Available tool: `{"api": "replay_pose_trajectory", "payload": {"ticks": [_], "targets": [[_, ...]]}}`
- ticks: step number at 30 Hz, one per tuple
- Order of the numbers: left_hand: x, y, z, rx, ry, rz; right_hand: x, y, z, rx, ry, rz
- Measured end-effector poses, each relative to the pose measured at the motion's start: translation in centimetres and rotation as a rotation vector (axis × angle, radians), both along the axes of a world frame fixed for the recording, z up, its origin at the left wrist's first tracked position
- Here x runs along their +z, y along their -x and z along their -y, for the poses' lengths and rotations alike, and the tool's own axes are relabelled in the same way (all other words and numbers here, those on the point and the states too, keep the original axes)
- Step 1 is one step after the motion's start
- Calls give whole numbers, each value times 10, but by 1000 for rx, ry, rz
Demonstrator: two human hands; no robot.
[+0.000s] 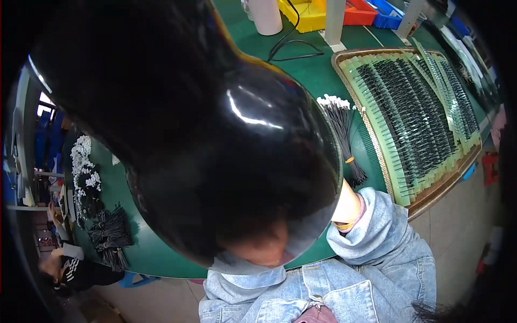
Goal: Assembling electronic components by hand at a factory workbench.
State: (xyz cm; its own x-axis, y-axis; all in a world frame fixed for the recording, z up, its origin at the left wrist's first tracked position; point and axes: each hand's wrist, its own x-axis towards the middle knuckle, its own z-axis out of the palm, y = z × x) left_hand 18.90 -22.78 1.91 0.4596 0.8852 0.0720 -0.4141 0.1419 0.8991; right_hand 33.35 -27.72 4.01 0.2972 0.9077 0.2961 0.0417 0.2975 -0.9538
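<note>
A large glossy black thing [215, 145] with a rounded head and a thick neck covers the middle of the view, very close. My right forearm [348, 205], in a rolled-up denim sleeve with a yellow band at the wrist, passes behind it, so the right hand's fingers are hidden. Of my left arm only the denim sleeve [242, 290] shows; the left hand is out of sight behind the black thing. Just beyond my right wrist lies a bundle of black wires [342, 129] with white connector ends, tied by an orange band.
A woven-edged tray [380, 145] at right holds rows of green strips with black parts. On the green table [307, 67], black wire bundles [110, 234] and white-ended ones [85, 167] lie left. Yellow [309, 15], red [360, 13] and blue bins stand behind. A person [75, 269] sits at far left.
</note>
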Motion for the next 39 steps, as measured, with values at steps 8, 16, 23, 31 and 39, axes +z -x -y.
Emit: {"api": "replay_pose_trajectory", "payload": {"ticks": [8,16,23,31,39], "targets": [[4,4,1,44,118,-74,3,-2,3,45,3,-168],[-8,9,-4,54,99,-131,-8,0,2,109,73,-260],[1,0,2,28,133,-74,-5,2,2,51,79,-151],[12,-11,7,4,169,-15,1,3,0,-11,83,-34],[-2,0,-1,38,251,9,7,-2,1,-27,22,-151]]}}
